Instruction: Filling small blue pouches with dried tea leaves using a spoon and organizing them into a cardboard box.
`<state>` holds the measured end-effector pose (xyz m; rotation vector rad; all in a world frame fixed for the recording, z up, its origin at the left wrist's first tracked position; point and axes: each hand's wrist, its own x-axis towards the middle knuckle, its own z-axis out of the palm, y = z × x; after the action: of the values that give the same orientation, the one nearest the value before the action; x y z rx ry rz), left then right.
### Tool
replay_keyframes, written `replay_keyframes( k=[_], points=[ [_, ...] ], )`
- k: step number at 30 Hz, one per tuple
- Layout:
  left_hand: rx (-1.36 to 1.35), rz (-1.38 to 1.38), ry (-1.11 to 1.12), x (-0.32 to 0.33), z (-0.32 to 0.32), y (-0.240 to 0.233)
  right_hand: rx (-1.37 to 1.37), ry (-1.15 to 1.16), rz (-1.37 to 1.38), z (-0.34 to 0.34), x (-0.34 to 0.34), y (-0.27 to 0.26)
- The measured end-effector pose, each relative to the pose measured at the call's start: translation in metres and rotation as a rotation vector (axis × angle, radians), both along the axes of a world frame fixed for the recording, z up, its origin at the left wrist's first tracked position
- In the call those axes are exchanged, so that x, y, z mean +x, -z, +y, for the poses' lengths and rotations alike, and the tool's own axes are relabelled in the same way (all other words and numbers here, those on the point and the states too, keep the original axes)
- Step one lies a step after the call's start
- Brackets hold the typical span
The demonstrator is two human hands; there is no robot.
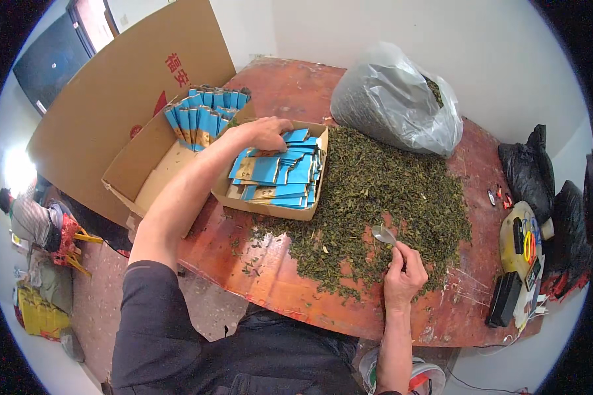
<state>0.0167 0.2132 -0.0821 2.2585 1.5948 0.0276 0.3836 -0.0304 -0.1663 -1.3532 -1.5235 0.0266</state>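
My left hand (266, 134) reaches over the back of a small cardboard box (264, 210), its fingers touching the blue-and-gold paper packets (264, 170) stacked inside; whether it grips one is hidden. In my right hand (406, 276) is a metal spoon (384, 235), its bowl above the loose dried leaves (375, 187) spread over the table. Behind that box, to the left, a larger cardboard box (128, 168) holds upright blue packets (197, 118), their tops bunched together at its far end. A clear plastic bag (390, 98) of dried leaves stands at the back of the leaf layer.
The red wooden table (286, 84) runs to the wall. A tall cardboard panel (123, 103) stands at the left. On the right are black plastic bags (526, 168), a black box (504, 299) and a yellow container (511, 237). A bucket (427, 373) is below. Another person (34, 219) sits far left.
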Motion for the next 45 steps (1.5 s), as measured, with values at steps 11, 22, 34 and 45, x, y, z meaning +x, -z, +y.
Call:
replay_keyframes(
  k=[11,22,34,45],
  points=[
    [-0.242,-0.088,-0.095,0.005,-0.001,-0.011,0.010,-0.003,-0.020,0.002,0.005,0.011],
    [-0.020,0.034,-0.063,0.002,-0.005,-0.008,0.011,0.006,-0.018,0.002,0.000,0.001],
    [0.442,-0.242,-0.002,-0.002,-0.043,-0.028,0.009,0.014,-0.009,0.000,-0.001,-0.001],
    [0.384,-0.672,0.155,0.074,-0.174,-0.037,0.090,-0.005,0.028,-0.013,-0.015,-0.039]
  ],
)
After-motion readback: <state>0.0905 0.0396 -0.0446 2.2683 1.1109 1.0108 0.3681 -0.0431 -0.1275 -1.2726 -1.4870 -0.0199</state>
